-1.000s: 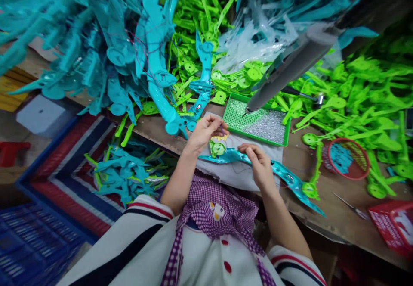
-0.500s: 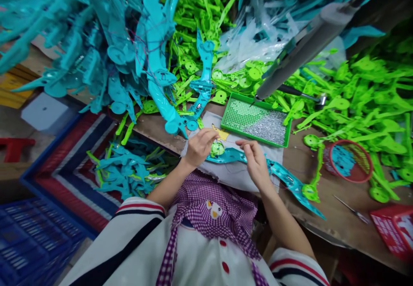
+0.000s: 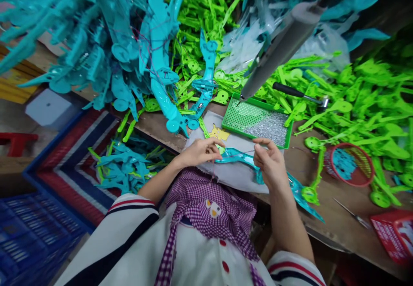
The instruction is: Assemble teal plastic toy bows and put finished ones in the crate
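A long teal plastic part (image 3: 240,156) lies across a grey cloth (image 3: 235,174) at the table's near edge. My left hand (image 3: 200,151) rests on its left end, fingers pinched over a small green round piece. My right hand (image 3: 270,162) pinches a thin wire that runs from the part, thumb and fingers closed. A green tray (image 3: 232,124) of small silver screws sits just behind the hands.
Heaps of teal parts (image 3: 106,49) at left and green parts (image 3: 364,92) at right crowd the table. A hanging grey power screwdriver (image 3: 277,47) points at the tray. A hammer (image 3: 298,94), round red basket (image 3: 350,163), scissors (image 3: 353,215), red crate (image 3: 393,234) and blue crate (image 3: 29,234) are nearby.
Both hands have drawn nearer to me along the teal part. My right hand has shifted right, pulling the thin wire taut between the hands.
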`<state>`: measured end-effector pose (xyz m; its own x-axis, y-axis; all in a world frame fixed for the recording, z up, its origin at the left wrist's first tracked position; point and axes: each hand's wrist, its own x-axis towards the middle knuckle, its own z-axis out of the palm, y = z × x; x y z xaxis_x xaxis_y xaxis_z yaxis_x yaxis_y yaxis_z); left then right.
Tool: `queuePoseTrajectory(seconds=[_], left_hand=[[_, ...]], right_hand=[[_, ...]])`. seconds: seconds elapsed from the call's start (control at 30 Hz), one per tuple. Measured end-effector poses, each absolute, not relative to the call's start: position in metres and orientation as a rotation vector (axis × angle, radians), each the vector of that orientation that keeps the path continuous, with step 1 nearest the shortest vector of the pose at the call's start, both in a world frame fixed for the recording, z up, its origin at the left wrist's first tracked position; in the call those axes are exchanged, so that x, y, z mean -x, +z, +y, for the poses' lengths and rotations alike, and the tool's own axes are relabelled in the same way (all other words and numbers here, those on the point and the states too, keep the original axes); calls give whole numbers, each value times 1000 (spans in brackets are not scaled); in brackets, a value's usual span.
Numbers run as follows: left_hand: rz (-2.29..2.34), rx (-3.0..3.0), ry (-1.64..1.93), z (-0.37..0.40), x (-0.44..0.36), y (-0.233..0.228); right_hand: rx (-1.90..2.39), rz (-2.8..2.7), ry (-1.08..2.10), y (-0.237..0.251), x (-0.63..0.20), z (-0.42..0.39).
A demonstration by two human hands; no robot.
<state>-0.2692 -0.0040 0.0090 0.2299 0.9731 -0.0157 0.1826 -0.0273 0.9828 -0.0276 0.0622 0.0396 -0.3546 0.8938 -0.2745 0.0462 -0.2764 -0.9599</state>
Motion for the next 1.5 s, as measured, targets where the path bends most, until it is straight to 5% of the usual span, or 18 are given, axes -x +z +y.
queuePoseTrajectory(seconds=[0.27,0.57,0.77,1.1,1.33,1.5], left_hand=[[1246,-1609,556,-23,278,24],[1770,-1983,841,-33,272,-2],[1705,-2036,925,-33,258,-27],[1672,-2131,858,-56,227,-22],[1652,-2049,997,-55,222,-8],[1727,-1866,1227,-54,244,5]], right_hand=[[1232,-2122,952,34,10,45],[1281,-2323,480,11,10,80],[1278,-2370,273,11,38,105],[1189,-2128,641,16,57,37],[1028,-1683,850,101,94,43],[797,-2199,1299,76,123,38]])
